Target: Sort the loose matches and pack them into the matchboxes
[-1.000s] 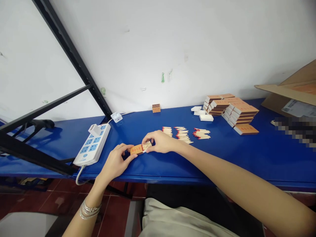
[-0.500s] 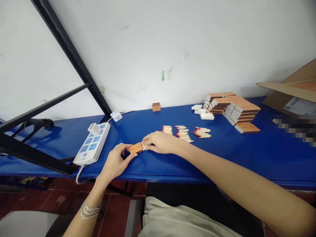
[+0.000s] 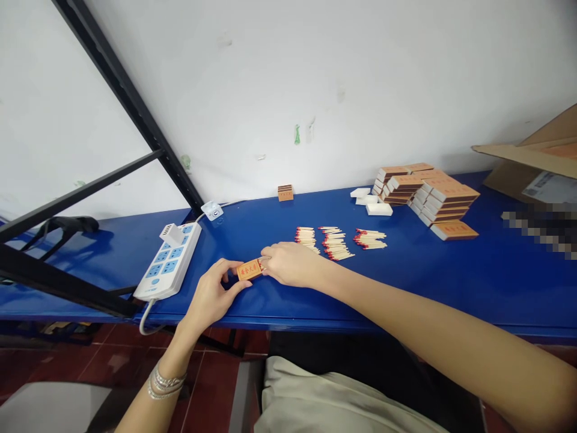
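My left hand [image 3: 219, 291] grips an orange matchbox [image 3: 249, 270] by its sleeve, thumb along the near side and fingers on the far side. The box lies tilted close to the table's front edge, partly slid open, with a few matches showing at its right end. At that end, my right hand [image 3: 288, 264] is closed, its curled fingers against the inner tray and hiding most of it. Right behind my right hand lie loose red-tipped matches: a left pile [image 3: 306, 236], a middle pile [image 3: 336, 243] and a right pile [image 3: 369, 239].
Stacked matchboxes [image 3: 428, 189] stand at the back right, beside white trays [image 3: 378, 209]. Several matchboxes [image 3: 285, 192] stand against the wall. A power strip [image 3: 171, 264] lies left, near a black metal frame [image 3: 135, 108]. An open cardboard box [image 3: 518, 180] is at far right.
My right hand's fingers have curled in more at the matchbox's open end, and less of the tray shows. My left hand keeps its hold in nearly the same place.
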A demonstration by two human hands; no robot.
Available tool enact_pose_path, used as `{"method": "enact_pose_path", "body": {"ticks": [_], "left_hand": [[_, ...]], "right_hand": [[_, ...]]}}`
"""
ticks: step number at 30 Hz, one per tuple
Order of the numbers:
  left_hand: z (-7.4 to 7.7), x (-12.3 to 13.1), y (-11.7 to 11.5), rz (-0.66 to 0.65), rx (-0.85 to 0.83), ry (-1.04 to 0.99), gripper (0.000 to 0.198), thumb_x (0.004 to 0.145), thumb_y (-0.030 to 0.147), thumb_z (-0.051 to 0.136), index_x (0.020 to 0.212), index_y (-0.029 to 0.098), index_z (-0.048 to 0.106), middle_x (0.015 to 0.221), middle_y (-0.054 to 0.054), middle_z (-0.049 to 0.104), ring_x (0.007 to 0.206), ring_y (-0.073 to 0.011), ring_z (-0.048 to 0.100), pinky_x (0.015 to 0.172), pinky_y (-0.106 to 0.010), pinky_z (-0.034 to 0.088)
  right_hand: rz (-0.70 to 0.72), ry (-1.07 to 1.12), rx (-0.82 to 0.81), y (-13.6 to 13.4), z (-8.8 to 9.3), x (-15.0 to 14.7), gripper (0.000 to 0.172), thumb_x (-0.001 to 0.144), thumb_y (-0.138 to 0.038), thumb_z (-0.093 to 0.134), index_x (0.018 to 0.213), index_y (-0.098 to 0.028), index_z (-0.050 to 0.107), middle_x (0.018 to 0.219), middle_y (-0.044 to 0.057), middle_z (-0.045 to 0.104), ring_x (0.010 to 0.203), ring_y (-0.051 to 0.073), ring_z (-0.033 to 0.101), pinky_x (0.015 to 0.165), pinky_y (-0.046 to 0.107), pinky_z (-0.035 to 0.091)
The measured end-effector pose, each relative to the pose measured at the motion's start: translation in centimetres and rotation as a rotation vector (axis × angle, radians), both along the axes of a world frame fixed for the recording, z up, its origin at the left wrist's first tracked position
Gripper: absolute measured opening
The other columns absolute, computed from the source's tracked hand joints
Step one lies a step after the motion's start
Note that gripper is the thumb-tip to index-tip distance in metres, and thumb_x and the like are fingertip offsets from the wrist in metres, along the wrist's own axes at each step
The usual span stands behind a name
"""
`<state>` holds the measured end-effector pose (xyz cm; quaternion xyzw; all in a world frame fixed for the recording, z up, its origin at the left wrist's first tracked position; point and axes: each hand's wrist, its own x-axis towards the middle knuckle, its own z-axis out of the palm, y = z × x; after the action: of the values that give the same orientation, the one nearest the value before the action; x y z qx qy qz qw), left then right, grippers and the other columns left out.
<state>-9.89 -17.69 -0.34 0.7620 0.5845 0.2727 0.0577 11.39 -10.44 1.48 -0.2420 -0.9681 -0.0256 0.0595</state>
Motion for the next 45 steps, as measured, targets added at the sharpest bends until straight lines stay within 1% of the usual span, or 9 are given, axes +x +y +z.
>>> {"method": "enact_pose_path", "body": {"ticks": [8,13,15,25,30,34,39,41,45], "left_hand": [[-0.2,0.1,-0.2,0.014,0.026,0.074,0.033,0.090,0.047,0.058,0.106,0.019,0.066,0.086,-0.003,0.063,0.073,-0.0169,0.055,0.070,-0.032,0.047],[0.4,0.4,0.3,-0.039,0.024,0.086,0.041,0.084,0.047,0.065,0.113,0.019,0.063,0.112,-0.010,0.061,0.103,-0.0242,0.058,0.091,-0.040,0.048],[0.4,0.6,0.6,-0.083,0.006,0.071,0.044,0.084,0.048,0.066,0.117,0.020,0.063,0.114,-0.010,0.061,0.107,-0.0250,0.058,0.095,-0.041,0.048],[-0.2,1.1,0.8,-0.037,0.004,0.009,0.037,0.085,0.048,0.064,0.108,0.020,0.071,0.090,-0.005,0.063,0.087,-0.0214,0.059,0.080,-0.037,0.049],[-0.3,1.1,0.7,-0.042,0.007,0.000,0.038,0.085,0.048,0.066,0.110,0.020,0.071,0.089,-0.005,0.062,0.084,-0.0199,0.058,0.079,-0.035,0.049],[-0.3,1.4,0.6,-0.041,-0.009,-0.007,0.038,0.084,0.048,0.066,0.110,0.020,0.071,0.089,-0.004,0.061,0.082,-0.0193,0.058,0.078,-0.035,0.049],[-0.2,1.6,0.7,-0.044,-0.026,-0.025,0.039,0.083,0.049,0.067,0.110,0.020,0.070,0.087,-0.004,0.059,0.080,-0.0188,0.058,0.077,-0.035,0.050],[-0.3,1.4,0.8,-0.045,-0.028,-0.033,0.041,0.082,0.050,0.068,0.111,0.020,0.070,0.088,-0.004,0.059,0.079,-0.0182,0.058,0.076,-0.034,0.050],[-0.4,1.3,0.9,-0.035,-0.033,-0.044,0.044,0.081,0.051,0.069,0.113,0.021,0.069,0.091,-0.004,0.060,0.078,-0.0172,0.059,0.073,-0.032,0.051]], "right_hand": [[-0.052,0.030,-0.039,-0.6,-0.1,-0.2,0.030,0.098,-0.025,0.046,0.103,-0.011,0.072,0.106,0.016,0.066,0.097,0.026,0.065,0.078,0.034,0.049],[-0.018,0.109,-0.137,-0.3,-0.2,0.1,0.031,0.097,-0.029,0.049,0.109,-0.012,0.072,0.111,0.015,0.064,0.103,0.025,0.062,0.085,0.034,0.048],[-0.009,0.115,-0.151,-0.2,-0.2,0.2,0.031,0.097,-0.029,0.049,0.109,-0.013,0.072,0.112,0.015,0.064,0.104,0.026,0.062,0.085,0.034,0.048],[0.002,0.128,-0.124,-0.3,-0.4,0.1,0.028,0.097,-0.027,0.050,0.099,-0.011,0.073,0.106,0.016,0.063,0.098,0.025,0.062,0.084,0.036,0.047],[0.019,0.280,-0.295,0.2,-0.6,0.4,0.027,0.095,-0.019,0.049,0.094,-0.013,0.076,0.106,0.013,0.065,0.093,0.021,0.062,0.085,0.033,0.047],[0.030,0.377,-0.337,0.4,-1.0,0.3,0.025,0.091,-0.013,0.052,0.086,-0.013,0.077,0.103,0.012,0.067,0.091,0.019,0.062,0.086,0.033,0.046],[0.026,0.456,-0.462,1.0,-0.7,0.9,0.020,0.087,-0.016,0.060,0.098,-0.016,0.076,0.104,0.008,0.070,0.089,0.017,0.064,0.082,0.028,0.047],[0.027,0.448,-0.507,1.4,-0.5,1.4,0.025,0.080,-0.017,0.069,0.104,-0.018,0.075,0.104,0.007,0.071,0.090,0.018,0.065,0.079,0.027,0.047],[-0.076,0.377,-0.428,1.4,-0.4,1.4,0.032,0.072,-0.016,0.076,0.104,-0.016,0.074,0.098,0.008,0.071,0.088,0.020,0.065,0.074,0.027,0.046]]}}
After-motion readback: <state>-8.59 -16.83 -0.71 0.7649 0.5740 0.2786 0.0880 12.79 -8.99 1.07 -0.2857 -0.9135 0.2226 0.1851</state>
